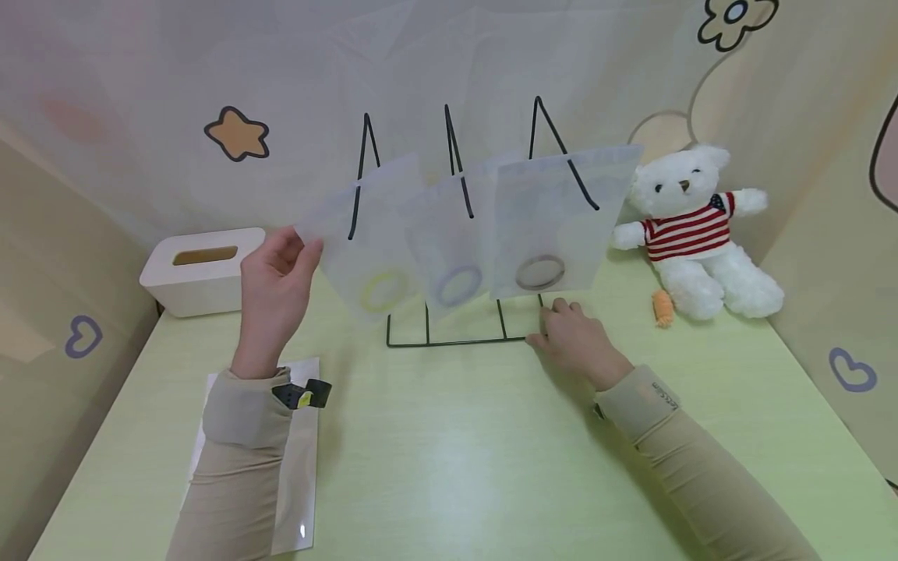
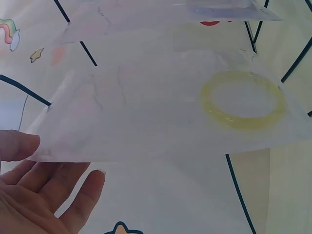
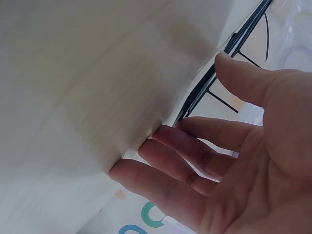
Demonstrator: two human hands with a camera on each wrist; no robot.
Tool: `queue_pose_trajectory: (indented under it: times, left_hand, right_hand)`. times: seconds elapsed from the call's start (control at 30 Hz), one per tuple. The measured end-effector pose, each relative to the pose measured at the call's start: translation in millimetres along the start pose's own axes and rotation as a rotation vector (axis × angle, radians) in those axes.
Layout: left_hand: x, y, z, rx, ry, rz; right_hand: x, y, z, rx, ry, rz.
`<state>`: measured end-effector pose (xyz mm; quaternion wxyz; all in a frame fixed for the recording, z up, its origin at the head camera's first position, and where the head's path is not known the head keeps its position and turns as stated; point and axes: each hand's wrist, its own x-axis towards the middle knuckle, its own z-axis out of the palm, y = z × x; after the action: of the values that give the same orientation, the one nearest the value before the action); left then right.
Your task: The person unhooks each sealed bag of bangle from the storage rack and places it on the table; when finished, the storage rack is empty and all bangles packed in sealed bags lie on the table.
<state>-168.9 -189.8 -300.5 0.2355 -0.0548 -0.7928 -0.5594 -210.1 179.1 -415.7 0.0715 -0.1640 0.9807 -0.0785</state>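
My left hand [image 1: 277, 292] pinches the corner of a translucent plastic bag [image 2: 156, 117] between thumb and fingers. Inside that bag lies a yellow ring-shaped roll [image 2: 207, 107], perhaps tape. The bag hangs from a prong of a black wire rack [image 1: 463, 343]. Two more such bags hang on the other prongs: the middle bag [image 1: 449, 241] holds a pale purple ring [image 1: 439, 292], the right bag [image 1: 540, 210] a grey-brown ring [image 1: 519, 280]. My right hand [image 1: 578, 343] rests at the rack base's front right corner, thumb and index touching the rods, other fingertips on the table.
A white tissue box [image 1: 203, 288] stands at the back left. Under my left forearm lies a flat clear-and-white sheet or bag [image 1: 298, 467]. A white teddy bear [image 1: 691, 226] in a striped shirt sits at the back right, beside a small orange object [image 1: 662, 309].
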Motion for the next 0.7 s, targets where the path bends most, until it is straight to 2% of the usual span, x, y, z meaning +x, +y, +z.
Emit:
queue_pose_trajectory:
  times: [0.27,0.5,0.7]
  left_hand:
    - [-0.2,-0.3,2.1,0.042,0.014,0.021]
    - [-0.1,1.1,3.8,0.039,0.042,0.012]
    - [-0.7,1.3,4.8,0.023,0.080,0.036]
  right_hand:
    - [0.2,0.1,-0.4,0.003,-0.004,-0.002]
    - [-0.4,-1.1,-2.1,0.007,-0.005,-0.005]
    - [-1.2,-1.4,-1.7,0.010,-0.003,-0.002]
